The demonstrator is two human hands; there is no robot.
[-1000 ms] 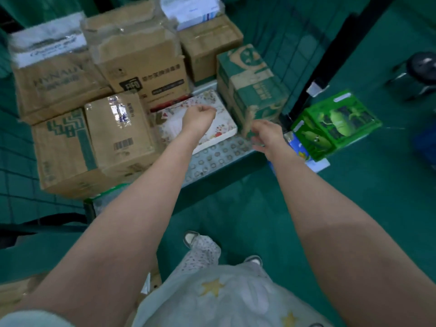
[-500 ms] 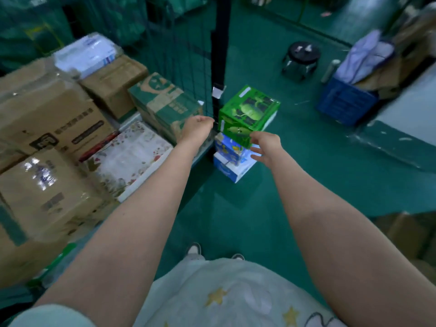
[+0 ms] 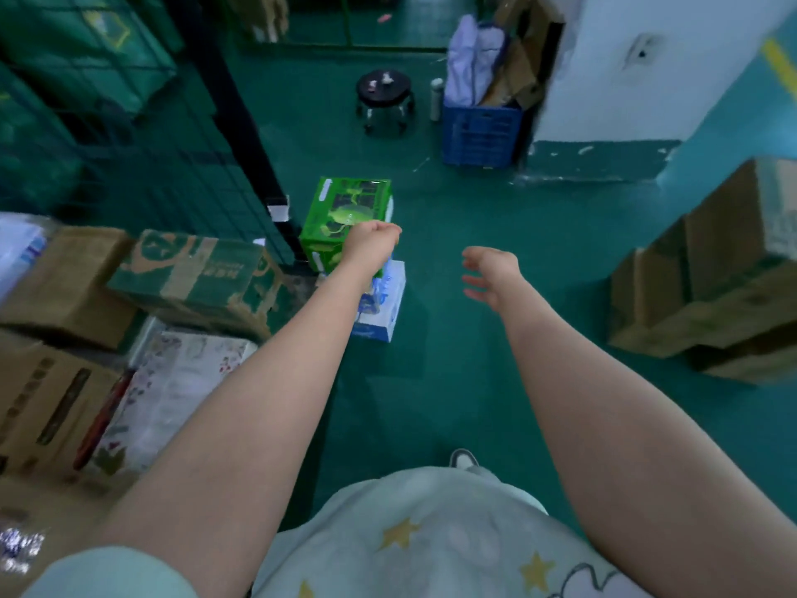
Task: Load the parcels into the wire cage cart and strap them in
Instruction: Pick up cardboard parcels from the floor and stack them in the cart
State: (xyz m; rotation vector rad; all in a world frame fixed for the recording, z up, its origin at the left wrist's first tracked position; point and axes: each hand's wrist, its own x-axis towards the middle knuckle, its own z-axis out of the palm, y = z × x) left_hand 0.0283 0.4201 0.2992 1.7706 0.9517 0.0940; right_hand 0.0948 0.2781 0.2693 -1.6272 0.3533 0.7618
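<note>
- The left hand [image 3: 373, 246] is curled into a fist above the near edge of the green box [image 3: 345, 215]. Nothing shows in its grip, and I cannot tell whether it touches the box.
- The right hand [image 3: 489, 271] hangs over bare floor [image 3: 474, 381] with its fingers loose and spread, holding nothing. The two hands are apart.
- The green box is glossy printed card with a dark window panel. It sits on a blue-and-white box [image 3: 384, 308], also smooth card, both on the floor just outside the cart.
- Judged from this, loading is well on but unfinished, as these two parcels are not yet in.
- In the cart [image 3: 172, 174], dark wire mesh with a black upright [image 3: 241, 123], parcels lie packed close. They include a green-and-brown carton [image 3: 194, 274] sealed with tape, a flat floral box [image 3: 181, 381] and plain brown cartons [image 3: 56, 282] with creased corrugated faces.
- No strap is seen across the load, so strapping looks yet to be done.
- Farther off stand a round black stool [image 3: 385, 94], a blue slatted crate [image 3: 481, 133] and, to the right, stacked brown cartons [image 3: 711, 287]. Whether those belong to the load is unclear.
</note>
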